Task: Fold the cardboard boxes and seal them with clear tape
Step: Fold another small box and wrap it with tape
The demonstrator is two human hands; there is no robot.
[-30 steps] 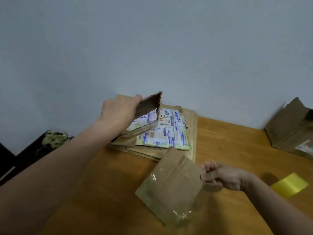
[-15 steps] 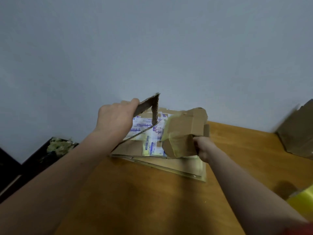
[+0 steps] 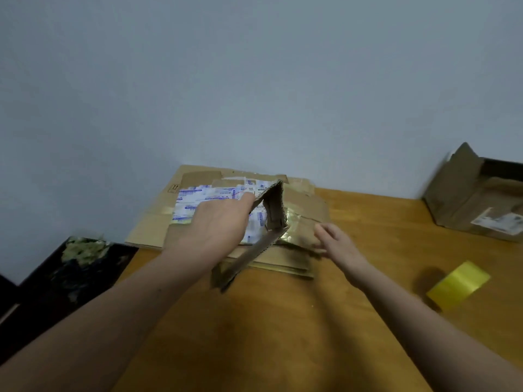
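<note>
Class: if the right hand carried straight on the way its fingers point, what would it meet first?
The right hand would likely meet the taped cardboard piece beside the cardboard flap the left hand holds; depth is unclear.

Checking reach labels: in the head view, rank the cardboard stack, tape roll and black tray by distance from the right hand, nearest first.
1. Stack: just left of the right hand, whose fingertips are at its edge.
2. Tape roll: off to the right, nearer the person.
3. Black tray: far left, past the stack.
</note>
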